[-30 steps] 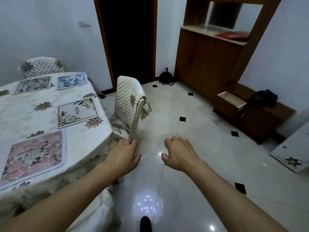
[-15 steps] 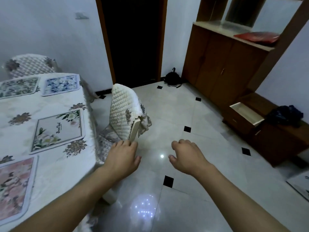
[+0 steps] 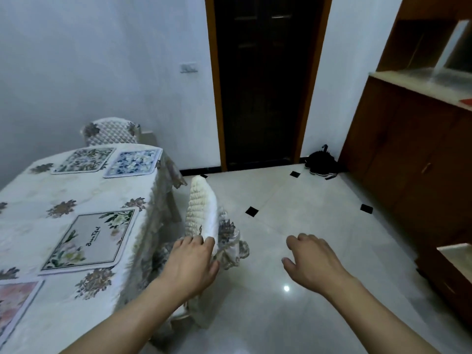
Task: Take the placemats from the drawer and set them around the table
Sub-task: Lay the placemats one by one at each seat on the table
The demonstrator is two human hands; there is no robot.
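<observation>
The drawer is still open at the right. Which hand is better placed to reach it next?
The right hand, probably. It hangs free and empty over the floor on the side of the open drawer. The left hand is at the chair beside the table, farther from it.

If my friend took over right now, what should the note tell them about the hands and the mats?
Left hand: holds nothing, over the back of the near chair; contact unclear.
Right hand: open and empty, over the floor.
Mats: four show on the table: a green-leaf one and a blue one side by side at the far end, a white flowered one along the near chair's side, and a pink one nearest, cut off by the picture's edge.
Drawer: open at the right edge; its inside is hard to see.
Left: check the drawer for more mats and lay any that remain. The table's other side is out of view.
</observation>
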